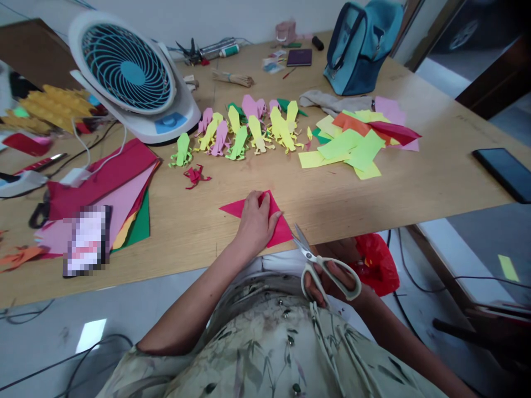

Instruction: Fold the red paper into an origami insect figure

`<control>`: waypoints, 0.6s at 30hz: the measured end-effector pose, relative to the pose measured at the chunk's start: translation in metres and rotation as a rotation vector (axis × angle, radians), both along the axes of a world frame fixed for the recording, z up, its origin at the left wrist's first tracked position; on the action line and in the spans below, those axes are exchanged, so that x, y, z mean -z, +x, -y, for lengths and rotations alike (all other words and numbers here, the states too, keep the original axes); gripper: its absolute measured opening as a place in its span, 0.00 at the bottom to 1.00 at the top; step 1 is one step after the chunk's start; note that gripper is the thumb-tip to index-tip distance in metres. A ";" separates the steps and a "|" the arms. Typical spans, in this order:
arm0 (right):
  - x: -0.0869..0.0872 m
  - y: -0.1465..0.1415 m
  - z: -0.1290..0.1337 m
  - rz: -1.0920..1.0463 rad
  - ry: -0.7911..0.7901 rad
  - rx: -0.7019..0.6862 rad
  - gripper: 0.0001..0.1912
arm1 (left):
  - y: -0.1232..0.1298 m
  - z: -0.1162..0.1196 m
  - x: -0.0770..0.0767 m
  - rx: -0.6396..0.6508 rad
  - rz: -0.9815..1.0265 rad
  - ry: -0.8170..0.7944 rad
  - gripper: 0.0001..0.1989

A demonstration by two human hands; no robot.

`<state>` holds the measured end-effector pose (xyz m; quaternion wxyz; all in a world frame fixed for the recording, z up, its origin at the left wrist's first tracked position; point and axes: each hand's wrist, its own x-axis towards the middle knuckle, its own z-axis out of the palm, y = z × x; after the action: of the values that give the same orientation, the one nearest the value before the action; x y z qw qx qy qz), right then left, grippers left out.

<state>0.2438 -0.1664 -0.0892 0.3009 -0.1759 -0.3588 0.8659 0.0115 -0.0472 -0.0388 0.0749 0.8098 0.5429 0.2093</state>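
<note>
A folded pinkish-red sheet of paper (pixel 282 231) lies on the table near its front edge. My left hand (pixel 258 221) is closed over the paper, with bent fingers holding it against the tabletop. My right hand (pixel 326 284) grips a pair of scissors (pixel 310 256) with pale handles, just in front of the table edge. The blades are parted and their tips point toward the paper's right corner. Beyond my left hand sits a small red folded-paper figure (pixel 196 176). Behind it stand several green, yellow and pink paper figures (pixel 238 142).
Coloured paper pieces (pixel 352 146) are heaped at right, near a phone (pixel 504 172). At left are larger sheets (pixel 99 185), a knife (pixel 45 162) and a white fan (pixel 178 113). A blue bag (pixel 352 61) stands at the back. A red plastic bag (pixel 379 265) hangs below the edge.
</note>
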 end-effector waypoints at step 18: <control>0.007 0.040 0.007 0.197 0.130 -0.165 0.31 | 0.003 0.004 -0.027 -0.043 -0.189 -0.115 0.27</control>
<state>0.2843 -0.1733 -0.0964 0.2029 -0.2101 -0.4551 0.8412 0.0146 -0.0507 -0.0122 0.0652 0.8086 0.5759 0.1017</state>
